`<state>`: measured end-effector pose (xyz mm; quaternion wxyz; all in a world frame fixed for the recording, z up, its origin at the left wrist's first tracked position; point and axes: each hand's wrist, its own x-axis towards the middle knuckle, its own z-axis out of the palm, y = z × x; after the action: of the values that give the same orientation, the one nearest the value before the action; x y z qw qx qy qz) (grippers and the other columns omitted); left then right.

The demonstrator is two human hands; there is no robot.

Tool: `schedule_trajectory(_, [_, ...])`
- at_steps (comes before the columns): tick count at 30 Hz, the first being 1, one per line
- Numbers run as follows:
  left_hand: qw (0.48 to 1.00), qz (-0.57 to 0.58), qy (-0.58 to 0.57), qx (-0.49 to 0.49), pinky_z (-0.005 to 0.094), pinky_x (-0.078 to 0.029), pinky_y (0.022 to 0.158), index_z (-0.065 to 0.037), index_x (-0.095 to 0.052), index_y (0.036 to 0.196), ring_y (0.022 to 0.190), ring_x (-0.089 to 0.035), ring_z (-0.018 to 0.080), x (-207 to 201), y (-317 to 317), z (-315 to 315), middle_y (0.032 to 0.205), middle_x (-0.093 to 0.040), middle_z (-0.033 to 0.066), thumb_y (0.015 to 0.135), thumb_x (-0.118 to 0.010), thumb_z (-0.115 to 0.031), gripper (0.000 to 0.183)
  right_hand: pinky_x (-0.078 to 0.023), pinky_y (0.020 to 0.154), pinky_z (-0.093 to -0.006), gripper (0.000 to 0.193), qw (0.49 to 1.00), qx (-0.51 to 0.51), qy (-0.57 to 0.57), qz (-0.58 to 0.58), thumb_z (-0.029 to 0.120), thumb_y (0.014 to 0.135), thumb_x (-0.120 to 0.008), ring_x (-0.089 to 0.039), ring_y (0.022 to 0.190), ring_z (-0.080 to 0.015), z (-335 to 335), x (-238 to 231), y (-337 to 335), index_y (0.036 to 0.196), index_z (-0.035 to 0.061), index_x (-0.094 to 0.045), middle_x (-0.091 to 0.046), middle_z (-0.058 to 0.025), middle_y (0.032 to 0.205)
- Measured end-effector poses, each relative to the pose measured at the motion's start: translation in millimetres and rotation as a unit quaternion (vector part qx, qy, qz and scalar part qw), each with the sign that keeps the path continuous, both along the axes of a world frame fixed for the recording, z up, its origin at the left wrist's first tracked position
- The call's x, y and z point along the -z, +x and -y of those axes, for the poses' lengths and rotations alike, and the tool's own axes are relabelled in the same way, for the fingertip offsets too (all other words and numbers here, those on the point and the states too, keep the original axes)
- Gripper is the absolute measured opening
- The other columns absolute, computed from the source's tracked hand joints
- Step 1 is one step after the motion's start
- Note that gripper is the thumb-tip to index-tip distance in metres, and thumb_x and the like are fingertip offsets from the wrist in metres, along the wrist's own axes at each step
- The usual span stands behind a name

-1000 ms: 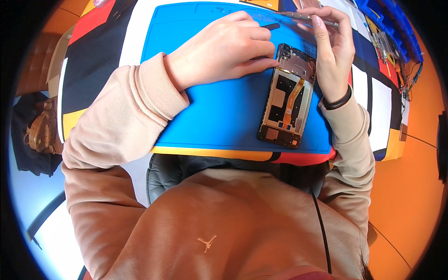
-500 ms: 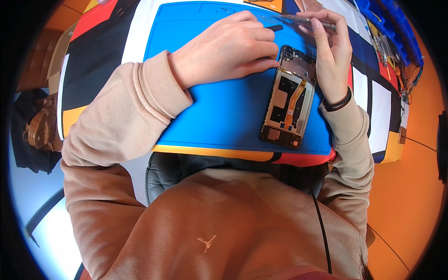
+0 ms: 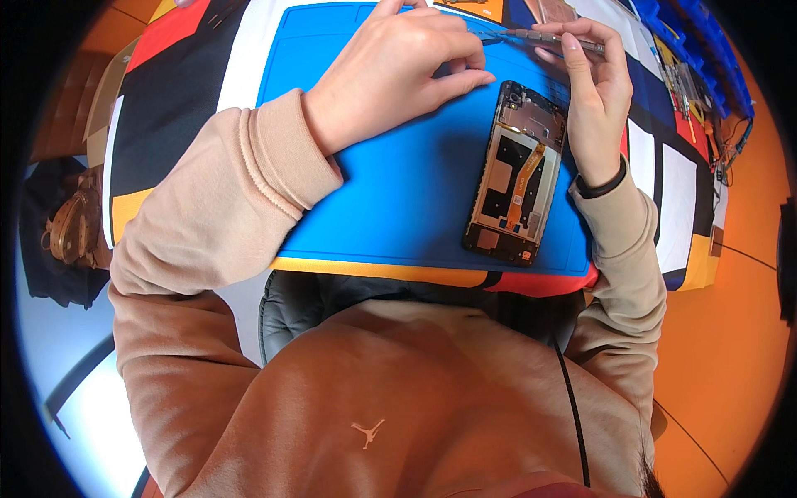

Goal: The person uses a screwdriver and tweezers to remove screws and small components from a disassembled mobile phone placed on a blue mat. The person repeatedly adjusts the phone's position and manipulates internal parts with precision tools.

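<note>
My left hand [image 3: 407,62] is over the far part of the blue mat [image 3: 390,207], its thumb stretched to the right and the other fingers curled. A slim dark piece [image 3: 496,40] shows past those fingers; what they hold is mostly hidden. Beyond the phone, my right hand [image 3: 599,91] grips a thin grey screwdriver [image 3: 544,37] between thumb and fingers, its shaft pointing left toward my left hand. An opened phone [image 3: 515,178] lies on the mat's right side, showing an orange ribbon cable [image 3: 525,187] and bare inner parts. Neither hand touches it.
Blue parts bins [image 3: 689,50] stand at the far right, with several tools [image 3: 681,91] beside them. A patterned cloth [image 3: 166,116] spreads under the mat. An orange card [image 3: 471,8] lies at the far edge. A brown bag [image 3: 73,224] rests off to the left.
My left hand has shifted up and left, away from the phone, with its thumb moving off the phone's edge. The screwdriver has moved slightly; the phone shows barely any shift.
</note>
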<state>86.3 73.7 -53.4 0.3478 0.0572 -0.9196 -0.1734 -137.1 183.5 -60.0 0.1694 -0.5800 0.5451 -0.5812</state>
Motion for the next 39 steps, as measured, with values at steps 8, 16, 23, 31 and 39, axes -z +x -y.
schedule_trajectory(8, [0.999, 0.01, -0.03, 0.008, 0.0387, -0.042, 0.091, -0.009, -0.069, 0.084, 0.079, -0.063, 0.0248, -1.1, 0.3, -1.4, 0.078, -0.062, 0.0062, 0.089, -0.075, -0.02, 0.013, -0.057, 0.1, -0.0319, 0.02, 1.0, 0.004, 0.008, -0.016, 0.013, 0.108, -0.053, -0.068, 0.114, -0.0212, -0.1, -0.6, 0.1, 0.123, 0.0005, -0.055, -0.069, -0.0164, 0.12])
schedule_trajectory(16, [1.0, -0.003, -0.016, 0.014, 0.0389, -0.042, 0.092, -0.009, -0.069, 0.084, 0.08, -0.064, 0.0246, 3.0, -0.2, -0.4, 0.077, -0.063, 0.0061, 0.089, -0.075, -0.019, 0.013, -0.058, 0.098, -0.0333, 0.019, 1.0, 0.007, -0.013, -0.002, 0.012, 0.108, -0.053, -0.069, 0.113, -0.0223, 0.2, 1.0, -2.0, 0.123, -0.0004, -0.054, -0.07, -0.0174, 0.119])
schedule_trajectory(23, [0.999, -0.018, 0.015, -0.037, 0.0405, -0.039, 0.094, -0.007, -0.072, 0.083, 0.082, -0.065, 0.0259, 2.0, -0.2, 0.0, 0.08, -0.068, 0.0078, 0.089, -0.075, -0.019, 0.014, -0.063, 0.09, -0.0394, 0.019, 0.998, -0.013, -0.061, 0.024, 0.009, 0.108, -0.05, -0.072, 0.104, -0.0289, -3.2, -5.8, -4.5, 0.122, -0.0025, -0.052, -0.07, -0.0236, 0.114])
schedule_trajectory(31, [0.998, 0.0, 0.038, -0.047, 0.0407, -0.038, 0.095, -0.006, -0.077, 0.09, 0.085, -0.065, 0.0271, 1.6, 1.7, 2.1, 0.085, -0.071, 0.0088, 0.091, -0.074, -0.02, 0.015, -0.065, 0.084, -0.0407, 0.019, 0.998, -0.018, -0.045, 0.032, 0.009, 0.108, -0.048, -0.074, 0.099, -0.0299, -7.0, -8.2, -0.8, 0.123, -0.0022, -0.051, -0.071, -0.0247, 0.108])
schedule_trajectory(39, [0.998, 0.015, 0.045, -0.042, 0.0399, -0.038, 0.095, -0.005, -0.077, 0.09, 0.084, -0.065, 0.0266, -1.0, 2.1, 2.4, 0.083, -0.071, 0.0095, 0.091, -0.074, -0.02, 0.015, -0.065, 0.083, -0.0372, 0.02, 0.998, -0.038, -0.032, 0.036, 0.011, 0.108, -0.048, -0.074, 0.096, -0.0288, -9.3, -9.4, 0.6, 0.123, -0.002, -0.051, -0.071, -0.0236, 0.107])
